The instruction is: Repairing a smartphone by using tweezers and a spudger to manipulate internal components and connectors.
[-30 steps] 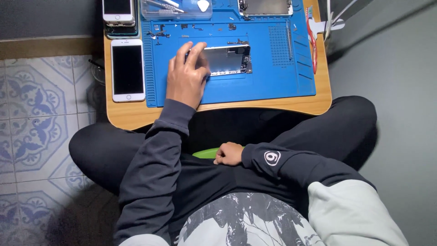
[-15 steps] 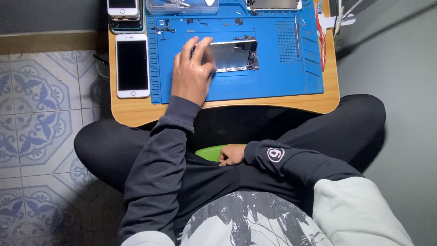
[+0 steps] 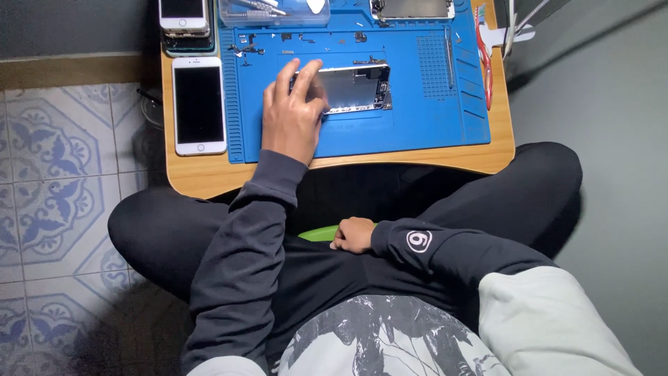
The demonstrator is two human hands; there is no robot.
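Left hand: I see my left hand [image 3: 292, 115] reaching out flat over the blue mat [image 3: 431, 125], arm stretched forward in a dark sleeve.
Left fingers: they are spread apart, and the tips rest on the left end of the open phone [image 3: 351, 88]. They press on it but do not wrap around it.
Open phone: it lies flat in the middle of the mat, a shiny grey metal box shape with tiny parts inside.
Right hand: my right hand [image 3: 353, 235] sits low in my lap, curled into a loose fist.
Right fingers: they are tucked together on a green thing [image 3: 319, 235]. I cannot tell if they grip it.
Green thing: smooth, bright, mostly hidden.
Mat: soft-looking rubber, with little ridges and small screws near the top.
Table: a small wooden table [image 3: 202, 181] with round corners.
White phone: a smooth white phone [image 3: 199, 104] with a dark glass face lies just beside the mat, on the left.
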